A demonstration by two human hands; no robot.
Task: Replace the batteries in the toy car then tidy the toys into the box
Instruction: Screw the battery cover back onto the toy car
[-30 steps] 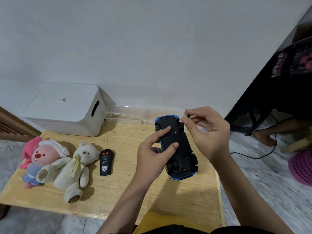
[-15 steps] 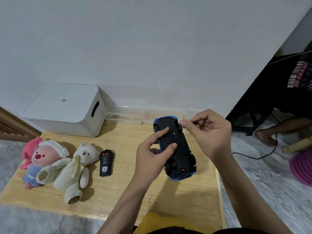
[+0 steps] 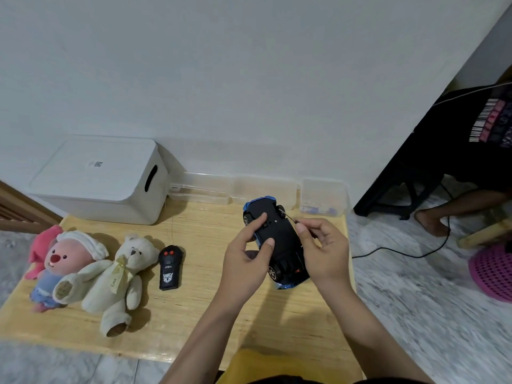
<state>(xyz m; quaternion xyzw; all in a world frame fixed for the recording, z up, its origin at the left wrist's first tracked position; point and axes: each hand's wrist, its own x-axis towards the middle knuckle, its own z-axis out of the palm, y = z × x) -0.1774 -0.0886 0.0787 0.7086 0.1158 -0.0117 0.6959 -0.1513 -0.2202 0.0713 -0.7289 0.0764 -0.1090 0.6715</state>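
Observation:
A blue toy car is held upside down above the wooden table, its black underside facing me. My left hand grips its left side, thumb and forefinger on the underside. My right hand sits at the car's right side and pinches a thin screwdriver, whose tip touches the underside near the far wheel. A white box with its lid on stands at the back left. A black remote, a cream teddy bear and a pink plush lie on the left.
Clear plastic containers line the wall behind the car, one with small parts. On the right, a seated person, a black cable on the floor and a pink basket.
My right hand has dropped from the car's far end to its right side, and the screwdriver's shaft now shows. The car has tilted slightly in my left hand.

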